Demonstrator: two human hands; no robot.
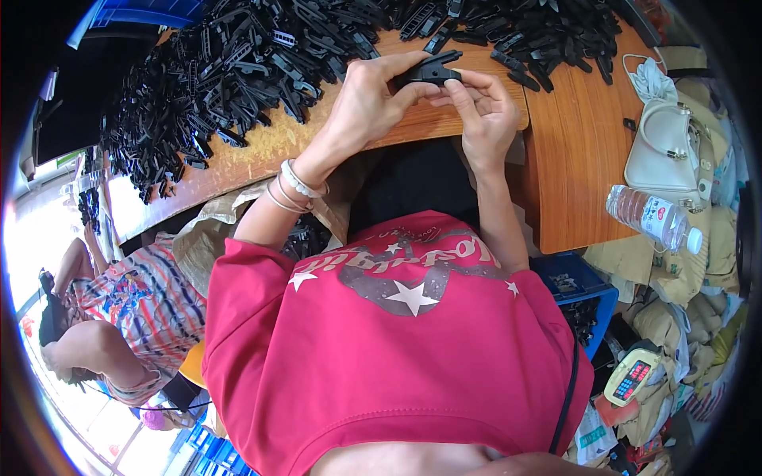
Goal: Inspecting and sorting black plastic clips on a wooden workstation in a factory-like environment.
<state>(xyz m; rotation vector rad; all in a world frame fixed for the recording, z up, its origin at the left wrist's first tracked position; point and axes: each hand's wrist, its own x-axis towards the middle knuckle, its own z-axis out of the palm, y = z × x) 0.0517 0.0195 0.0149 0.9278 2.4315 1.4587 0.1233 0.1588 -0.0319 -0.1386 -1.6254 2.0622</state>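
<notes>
Worn tabletop (262, 151): hands (369, 99) (488, 123) pinch black, perhaps plastic part (429, 74).

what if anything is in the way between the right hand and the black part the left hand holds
Nothing visible: the right hand touches the black part at its right end, while the left hand holds its left side.

Both hands (367, 103) hold a black plastic part (431, 74) over the wooden table (262, 147), near a heap of black pieces (238, 75).
</notes>
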